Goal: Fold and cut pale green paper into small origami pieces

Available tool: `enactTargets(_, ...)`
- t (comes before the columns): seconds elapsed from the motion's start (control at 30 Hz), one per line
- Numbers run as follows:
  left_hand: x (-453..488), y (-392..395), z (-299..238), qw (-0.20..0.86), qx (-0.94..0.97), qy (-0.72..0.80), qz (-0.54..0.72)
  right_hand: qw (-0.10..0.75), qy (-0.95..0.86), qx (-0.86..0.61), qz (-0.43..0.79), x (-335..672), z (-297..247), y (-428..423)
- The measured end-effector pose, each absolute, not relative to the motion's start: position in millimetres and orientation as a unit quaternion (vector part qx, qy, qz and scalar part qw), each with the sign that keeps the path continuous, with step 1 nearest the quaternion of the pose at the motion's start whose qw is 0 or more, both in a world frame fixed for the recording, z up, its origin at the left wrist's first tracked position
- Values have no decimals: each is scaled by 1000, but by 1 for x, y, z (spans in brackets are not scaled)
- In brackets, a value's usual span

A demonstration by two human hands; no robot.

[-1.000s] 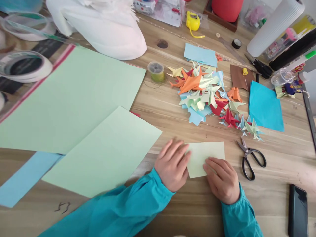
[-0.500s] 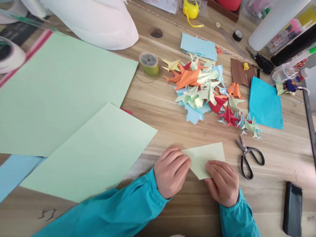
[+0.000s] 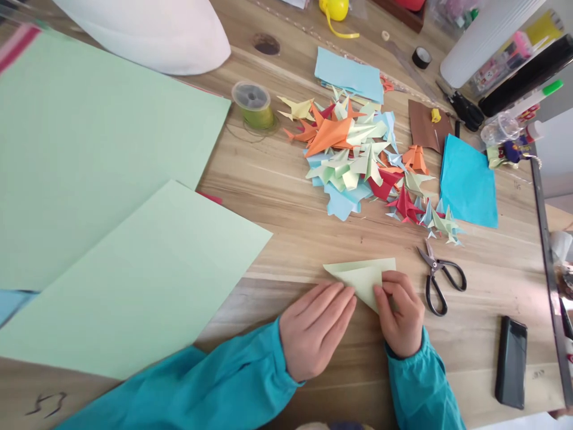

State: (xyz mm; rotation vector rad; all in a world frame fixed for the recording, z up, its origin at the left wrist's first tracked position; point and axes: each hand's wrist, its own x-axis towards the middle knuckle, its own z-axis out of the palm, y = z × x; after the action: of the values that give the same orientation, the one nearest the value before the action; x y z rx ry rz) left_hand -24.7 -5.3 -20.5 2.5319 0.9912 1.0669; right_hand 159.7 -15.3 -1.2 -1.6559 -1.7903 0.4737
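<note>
A small sheet of pale green paper [image 3: 363, 278] lies on the table in front of me, with one part folded over and its left tip slightly raised. My right hand [image 3: 401, 316] pinches the fold near its right side between thumb and fingers. Stretched out flat, the fingers of my left hand [image 3: 317, 329] touch the lower left edge of the paper. To the right lie small scissors [image 3: 433, 269] with black handles, blades apart. Behind the sheet is a heap of folded paper figures [image 3: 349, 155] in orange, red, green, blue and yellow.
Large pale green sheets [image 3: 147, 286] cover the left side. A spool of green thread [image 3: 255, 107] stands behind them. Light blue paper [image 3: 349, 74], a bright blue square [image 3: 469, 182], and brown paper [image 3: 425, 122] lie farther back. A black phone [image 3: 511, 361] rests at right.
A part of the small sheet is now folded over. My right hand has shifted to pinch the fold, and my left fingers have straightened. The whole view has shifted slightly.
</note>
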Motion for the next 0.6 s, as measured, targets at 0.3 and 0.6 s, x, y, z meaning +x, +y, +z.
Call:
enactTargets(0.3, -14, -12, -28, 87, 874, 375, 297, 343, -651, -662, 146, 160, -6, -17)
enactTargets(0.6, -13, -16, -26, 75, 871, 416, 249, 358, -630, -673, 149, 163, -10, -16)
